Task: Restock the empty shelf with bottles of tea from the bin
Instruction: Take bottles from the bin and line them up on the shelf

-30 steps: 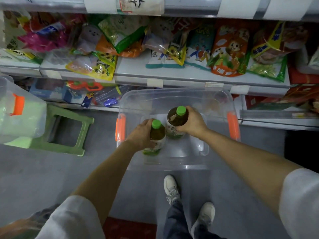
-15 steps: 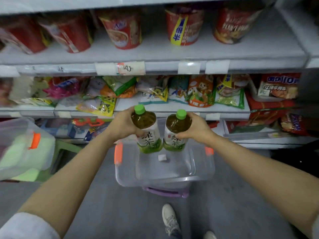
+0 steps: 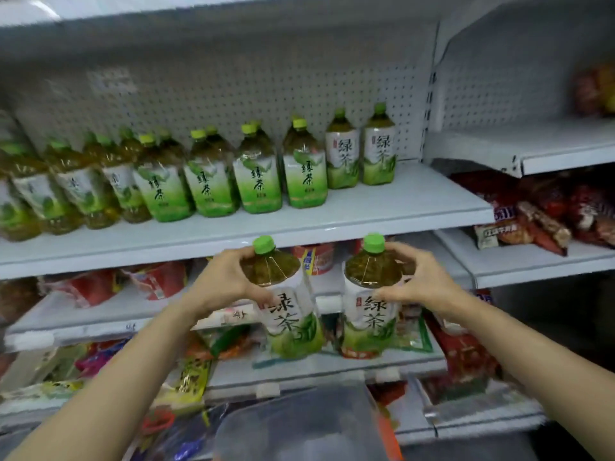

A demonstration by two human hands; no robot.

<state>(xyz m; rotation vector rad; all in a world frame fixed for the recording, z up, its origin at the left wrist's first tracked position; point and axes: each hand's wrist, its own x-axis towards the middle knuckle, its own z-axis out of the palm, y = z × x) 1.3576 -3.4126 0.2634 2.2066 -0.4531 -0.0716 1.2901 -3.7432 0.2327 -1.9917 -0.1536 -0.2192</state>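
My left hand [image 3: 219,283] grips a green-capped tea bottle [image 3: 289,314] by its shoulder. A second tea bottle [image 3: 369,314] is held the same way in my right hand [image 3: 419,284]. Both bottles hang upright, side by side, just below the front edge of the white shelf [image 3: 416,197]. That shelf carries a row of several tea bottles [image 3: 259,174] from the far left to past its middle. Its right end is bare. The clear plastic bin [image 3: 299,424] lies low in view, beneath my arms.
Lower shelves [image 3: 299,367] hold snack bags and red cup noodles [image 3: 312,259]. To the right, a neighbouring shelf unit [image 3: 549,154] juts forward, with red snack packs [image 3: 549,211] below it. A perforated back panel stands behind the tea bottles.
Both hands have risen with their bottles from the bin on the floor up to just under the tea shelf. My view has tilted upward.
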